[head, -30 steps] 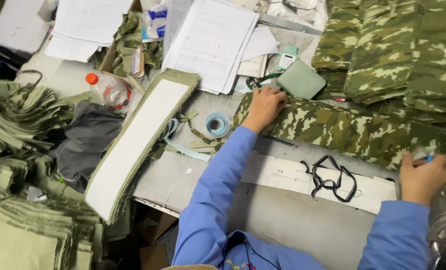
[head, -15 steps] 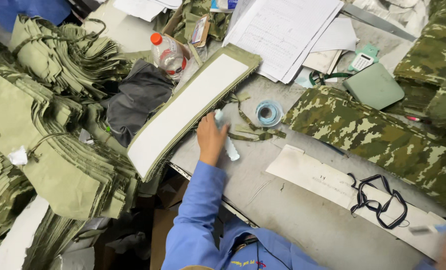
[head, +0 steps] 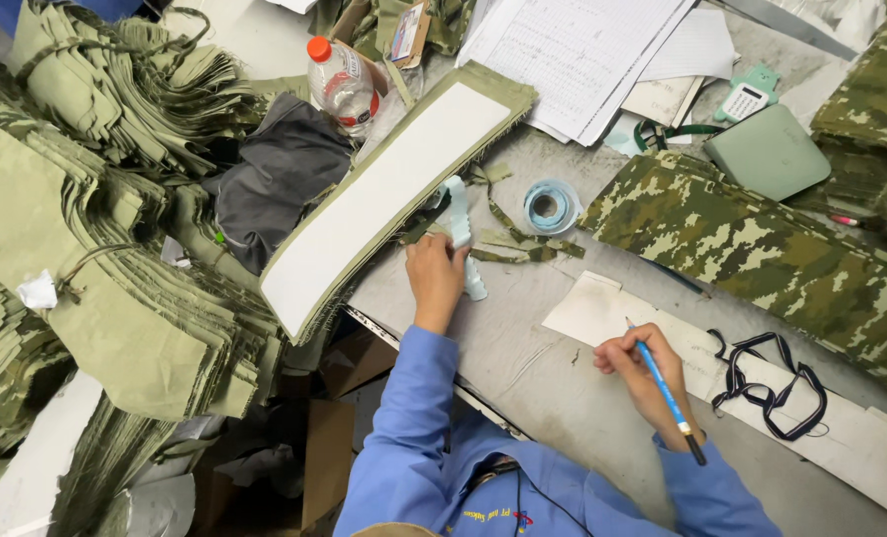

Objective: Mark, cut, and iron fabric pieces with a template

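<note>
Head view, looking straight down at a cluttered grey table (head: 523, 368) in a sewing workshop. A person in a blue long-sleeved top has both hands on it.

The left hand (head: 436, 276) rests near the table's left edge, its grip closed around the middle of a pale blue strip (head: 461, 234), perhaps a measuring tape or a length of ribbon. The strip's long axis runs almost straight away from the person, tilted slightly left at the far end. One end sticks out beyond the fingers toward the far side of the table; the other pokes out on the near side, just right of the hand.

Just left of that hand, touching or nearly touching the strip's far end, lies a long olive fabric panel with a white face (head: 384, 204). It lies diagonally, from near left to far right, and overhangs the table edge.

The right hand (head: 634, 366) sits well to the right and nearer the body, its grip closed on a blue pencil (head: 665, 393) held like a pen. It rests on the near edge of a white paper pattern piece (head: 841, 438). The left hand is clearly the nearer one to the strip and the panel.

A roll of pale blue tape (head: 551, 206) lies beyond and between the hands, and camouflage fabric (head: 762, 249) stretches across the right side.
</note>
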